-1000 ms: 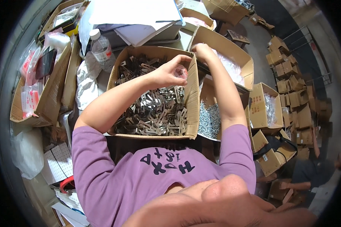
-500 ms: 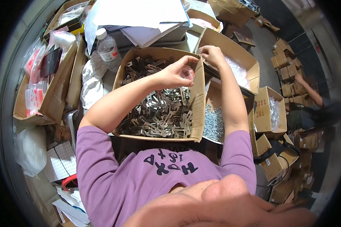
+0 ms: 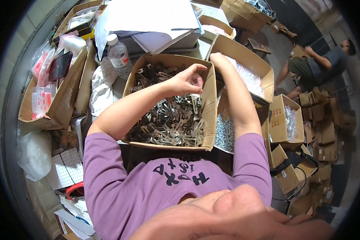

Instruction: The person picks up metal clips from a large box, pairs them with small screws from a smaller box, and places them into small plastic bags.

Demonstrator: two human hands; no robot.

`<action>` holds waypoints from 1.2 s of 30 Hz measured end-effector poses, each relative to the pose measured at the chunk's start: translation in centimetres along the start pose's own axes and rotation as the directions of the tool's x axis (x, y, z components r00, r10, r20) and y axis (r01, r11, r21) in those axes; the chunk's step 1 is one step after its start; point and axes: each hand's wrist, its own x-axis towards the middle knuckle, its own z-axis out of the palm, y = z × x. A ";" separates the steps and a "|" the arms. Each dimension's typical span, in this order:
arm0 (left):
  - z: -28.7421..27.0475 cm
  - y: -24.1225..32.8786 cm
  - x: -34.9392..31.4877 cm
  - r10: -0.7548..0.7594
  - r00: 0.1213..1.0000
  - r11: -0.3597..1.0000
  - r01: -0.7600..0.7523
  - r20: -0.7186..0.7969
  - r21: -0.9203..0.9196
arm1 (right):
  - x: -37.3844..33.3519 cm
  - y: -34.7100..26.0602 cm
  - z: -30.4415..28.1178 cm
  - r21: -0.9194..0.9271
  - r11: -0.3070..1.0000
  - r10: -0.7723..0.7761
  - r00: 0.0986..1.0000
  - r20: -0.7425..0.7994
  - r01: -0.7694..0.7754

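Note:
My left hand is held above an open cardboard box full of loose flat metal clips. Between its curled fingers and thumb is a small crumpled clear plastic bag with a red tint. My right hand dips over the near left corner of a second cardboard box, where its fingers are out of sight. Clear plastic bags lie in that second box. Under my right forearm sits a container of small silvery screws.
A plastic bottle and white cloth stand left of the clip box. Papers lie on a grey bin behind it. Farther left, a carton holds bags and a phone. Another person is at the far right among stacked cartons.
My right hand has gone down into the bag box, hiding its fingers. My left hand keeps the plastic bag over the clips. The other person has moved farther back, and the view has shifted slightly.

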 end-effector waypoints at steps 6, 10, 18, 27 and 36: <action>-0.2 0.1 0.2 0.012 1.000 1.000 -0.012 -0.020 0.005 | -2.7 0.3 -0.6 0.258 0.966 0.019 0.991 -0.131 0.015; -0.2 0.3 0.1 0.026 0.999 0.999 -0.026 -0.024 0.028 | -5.0 0.5 -3.4 0.550 0.835 0.141 0.958 -0.248 0.020; -0.3 0.0 -0.1 -0.042 0.998 0.993 0.038 -0.036 -0.110 | -13.7 -5.9 -9.2 0.904 0.251 -0.173 0.935 -0.309 0.345; 0.1 0.1 -0.2 0.022 0.994 0.963 0.008 0.108 -0.269 | -17.2 -7.4 -8.3 0.670 0.528 -0.286 0.852 -0.439 0.522; 0.1 0.5 0.1 0.048 0.991 0.997 -0.055 -0.126 -0.058 | -17.5 -6.6 -6.5 0.868 0.429 0.064 0.950 -0.306 0.251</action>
